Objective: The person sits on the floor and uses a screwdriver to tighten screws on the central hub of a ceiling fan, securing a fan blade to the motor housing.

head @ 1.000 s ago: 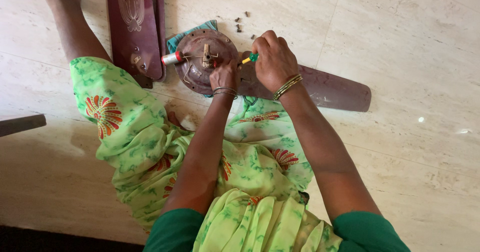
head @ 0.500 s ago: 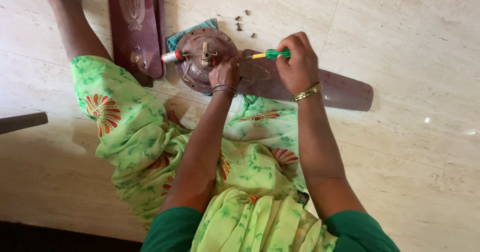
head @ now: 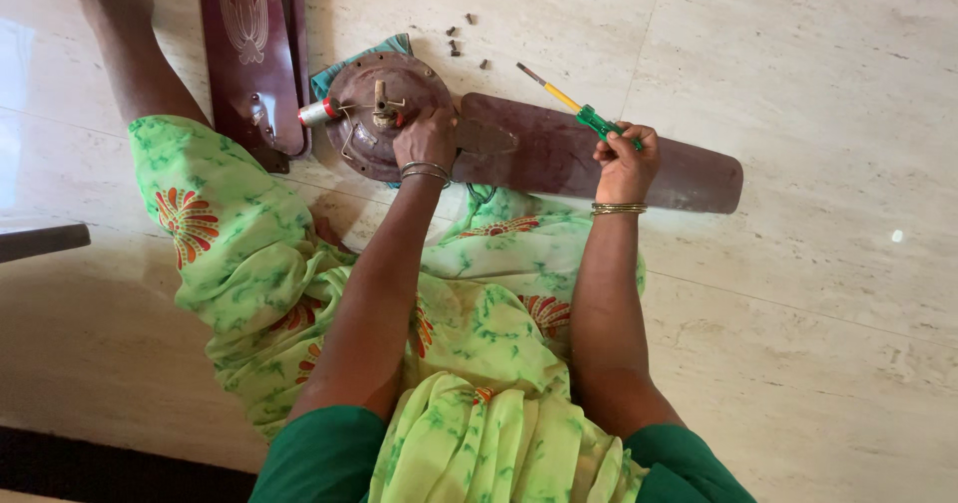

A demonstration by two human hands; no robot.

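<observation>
Fingers: the right hand is curled tight around the green handle of a screwdriver; the left hand lies with fingers bent on the rim of the fan motor.
Screwdriver: thin, with a yellow shaft and dark tip, pointing up and left.
Motor: round, brown, dusty metal, with a red and white part on its left side, on a teal cloth.
Blade: long, flat, dark brown fan blade sticking out right of the motor.
Change: the screwdriver has moved right, away from the motor, over the blade.
Floor: small dark screws lie on the pale shiny tile floor above the motor; more blades lie at the top left.
</observation>
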